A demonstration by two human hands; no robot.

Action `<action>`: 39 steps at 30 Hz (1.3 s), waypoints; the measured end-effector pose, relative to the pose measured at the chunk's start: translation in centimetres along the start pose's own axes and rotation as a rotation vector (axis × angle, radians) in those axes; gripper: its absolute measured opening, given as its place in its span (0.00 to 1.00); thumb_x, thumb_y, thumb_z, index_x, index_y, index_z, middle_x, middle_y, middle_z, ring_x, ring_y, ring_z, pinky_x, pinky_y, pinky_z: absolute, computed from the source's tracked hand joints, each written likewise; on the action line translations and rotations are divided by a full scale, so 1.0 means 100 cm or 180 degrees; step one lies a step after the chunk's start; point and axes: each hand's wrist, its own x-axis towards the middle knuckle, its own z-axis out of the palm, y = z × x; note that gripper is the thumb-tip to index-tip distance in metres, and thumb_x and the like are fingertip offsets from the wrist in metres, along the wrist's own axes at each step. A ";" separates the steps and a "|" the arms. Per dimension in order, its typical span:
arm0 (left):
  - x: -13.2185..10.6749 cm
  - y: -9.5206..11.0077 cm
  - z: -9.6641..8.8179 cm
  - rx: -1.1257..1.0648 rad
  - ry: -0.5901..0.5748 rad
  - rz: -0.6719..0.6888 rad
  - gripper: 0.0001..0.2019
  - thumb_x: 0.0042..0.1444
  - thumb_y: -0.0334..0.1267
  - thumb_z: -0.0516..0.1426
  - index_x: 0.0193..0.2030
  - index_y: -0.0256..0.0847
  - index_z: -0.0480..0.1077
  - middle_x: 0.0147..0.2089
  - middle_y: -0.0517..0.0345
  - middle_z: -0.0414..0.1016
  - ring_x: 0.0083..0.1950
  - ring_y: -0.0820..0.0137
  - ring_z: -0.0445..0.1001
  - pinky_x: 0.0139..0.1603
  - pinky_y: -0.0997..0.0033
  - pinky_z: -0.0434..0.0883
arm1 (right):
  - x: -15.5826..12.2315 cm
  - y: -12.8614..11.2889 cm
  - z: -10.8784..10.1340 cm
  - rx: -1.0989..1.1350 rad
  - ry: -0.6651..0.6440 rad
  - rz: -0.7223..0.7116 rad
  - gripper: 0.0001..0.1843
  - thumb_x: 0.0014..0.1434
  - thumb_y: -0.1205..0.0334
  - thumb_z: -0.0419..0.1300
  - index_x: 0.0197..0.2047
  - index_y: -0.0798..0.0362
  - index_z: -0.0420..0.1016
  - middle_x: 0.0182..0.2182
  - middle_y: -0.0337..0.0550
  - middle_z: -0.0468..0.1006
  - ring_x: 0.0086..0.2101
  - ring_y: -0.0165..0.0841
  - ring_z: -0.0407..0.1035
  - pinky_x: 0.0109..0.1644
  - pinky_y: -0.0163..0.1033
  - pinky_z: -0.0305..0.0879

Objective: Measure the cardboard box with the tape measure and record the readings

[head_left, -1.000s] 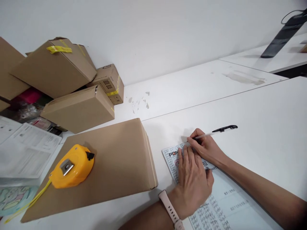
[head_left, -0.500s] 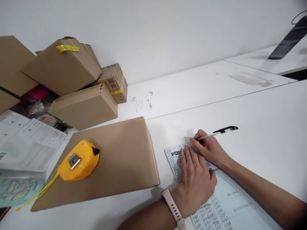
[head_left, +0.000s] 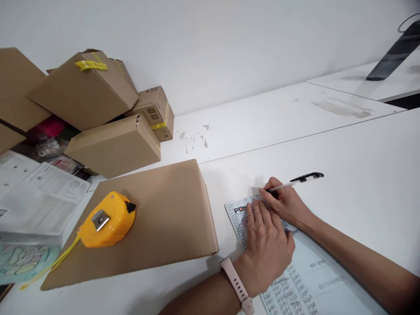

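My right hand (head_left: 285,202) is closed round a pen (head_left: 302,179) with a clear barrel and black cap, its tip at the top edge of a printed sheet (head_left: 308,271). My left hand (head_left: 266,247) lies flat on that sheet with fingers stretched out, pressing it to the white table (head_left: 361,166). A pale watch strap (head_left: 236,284) sits on the left wrist. To the left lies a flat brown cardboard box (head_left: 164,218) with a yellow tape measure (head_left: 106,219) resting on top.
Several brown cartons (head_left: 88,89) are stacked against the white wall at the back left. Printed papers (head_left: 36,201) lie at the left edge. A dark slanted object (head_left: 393,50) stands on another table at the far right.
The view has shifted a little, so the boxes and tape measure sit further right than one second ago. Both hands stay on the sheet with the pen barely moved.
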 end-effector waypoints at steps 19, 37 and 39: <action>0.000 0.000 -0.001 -0.0055 -0.0138 -0.0047 0.33 0.70 0.48 0.48 0.67 0.16 0.63 0.67 0.23 0.67 0.71 0.44 0.65 0.71 0.46 0.65 | -0.001 0.003 0.000 0.0030 -0.0001 -0.0003 0.14 0.63 0.50 0.58 0.29 0.47 0.63 0.18 0.31 0.63 0.20 0.30 0.57 0.25 0.38 0.55; 0.000 0.000 0.000 -0.0015 0.0011 0.0001 0.33 0.69 0.48 0.50 0.66 0.15 0.64 0.66 0.23 0.69 0.69 0.44 0.67 0.70 0.46 0.66 | 0.000 0.005 0.001 -0.0071 -0.0031 -0.0006 0.14 0.64 0.51 0.56 0.29 0.47 0.62 0.18 0.30 0.61 0.20 0.29 0.55 0.24 0.37 0.55; 0.000 0.000 0.001 0.0023 0.0112 -0.0009 0.33 0.69 0.48 0.51 0.66 0.16 0.65 0.65 0.23 0.70 0.69 0.44 0.68 0.69 0.47 0.67 | 0.000 0.004 0.001 -0.0087 -0.0036 0.0001 0.14 0.63 0.51 0.56 0.29 0.47 0.62 0.17 0.30 0.61 0.20 0.29 0.55 0.24 0.37 0.55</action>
